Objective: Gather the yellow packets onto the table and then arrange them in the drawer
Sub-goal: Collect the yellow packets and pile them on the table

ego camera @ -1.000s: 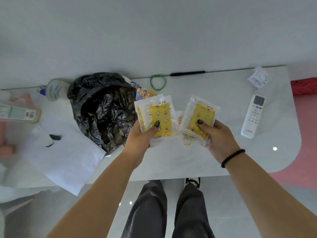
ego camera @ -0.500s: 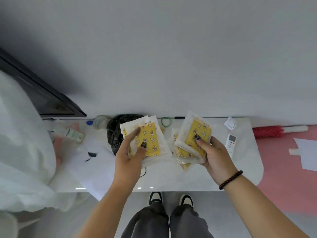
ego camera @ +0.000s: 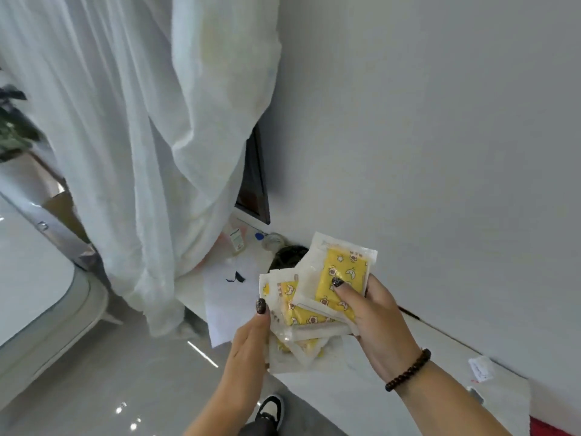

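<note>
Item: yellow packets, clear-wrapped, printed with small stars and moons; several in number, exact count not readable because they overlap.

Location: all visible packets are off the bench and held in the air above its near edge, fanned between two hands.

Right hand: grips the upper packets, thumb pressed on the yellow face of the topmost one, fingers curled behind the bundle. A dark bead bracelet sits at the wrist.

Left hand: holds the lower packets from the left edge, thumb laid over the clear wrapper margin, remaining fingers hidden behind the stack.

Surroundings: white sheet of paper on the bench, a black plastic bag partly hidden behind the packets, small bottles near the wall, a white curtain hanging at left, a slip of paper at right. No drawer is in view.

Step in hand, as judged: gathering looks finished or nearly so; the two handfuls are being merged into one bundle, ahead of carrying to the drawer.

Next move calls for: squaring the slippery wrappers into a single stack so none slides out, freeing one hand if the drawer needs opening, then locating the drawer, whose position cannot be told from here.
</note>
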The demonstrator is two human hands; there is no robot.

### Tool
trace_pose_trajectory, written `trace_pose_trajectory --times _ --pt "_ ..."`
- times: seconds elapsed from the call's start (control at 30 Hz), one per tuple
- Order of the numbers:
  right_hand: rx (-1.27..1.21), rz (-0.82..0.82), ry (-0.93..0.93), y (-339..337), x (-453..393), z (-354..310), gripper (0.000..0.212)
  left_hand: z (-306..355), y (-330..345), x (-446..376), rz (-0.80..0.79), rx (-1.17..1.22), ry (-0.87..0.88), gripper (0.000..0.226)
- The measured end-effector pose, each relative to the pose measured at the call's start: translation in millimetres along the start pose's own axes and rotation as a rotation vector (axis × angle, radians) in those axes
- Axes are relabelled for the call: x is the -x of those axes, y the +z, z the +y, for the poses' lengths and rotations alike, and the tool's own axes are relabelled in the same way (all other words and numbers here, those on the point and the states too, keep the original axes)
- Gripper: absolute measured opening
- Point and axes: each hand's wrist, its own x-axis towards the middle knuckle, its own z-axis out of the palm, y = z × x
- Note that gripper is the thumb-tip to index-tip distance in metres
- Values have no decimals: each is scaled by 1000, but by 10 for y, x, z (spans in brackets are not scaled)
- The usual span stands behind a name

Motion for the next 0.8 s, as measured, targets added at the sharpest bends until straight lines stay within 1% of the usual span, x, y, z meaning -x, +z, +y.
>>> trace_pose_trajectory --times 0.07,0.17,0.27,0.4,0.53,0.6,0.8 --pt "118 -75 -34 163 85 -61 20 -49 -58 193 98 89 32 23" --pt "262 -186 -77 432 232 -96 17 -123 -235 426 285 155 85 18" --pt "354 -275 -111 769 377 -84 17 -65 -487 652 414 251 96 16" --pt "426 -410 -124 1361 554 -18 17 13 -1032 1001 596 311 132 15" --pt "503 -523 -111 2104 771 132 19 44 -1742 1375 777 312 160 11" --pt "527 -570 -90 2525 899 266 21 47 -2141 1586 840 306 172 8" --pt "466 -682 69 3806 1337 894 25 -6 -3417 2218 916 244 136 7"
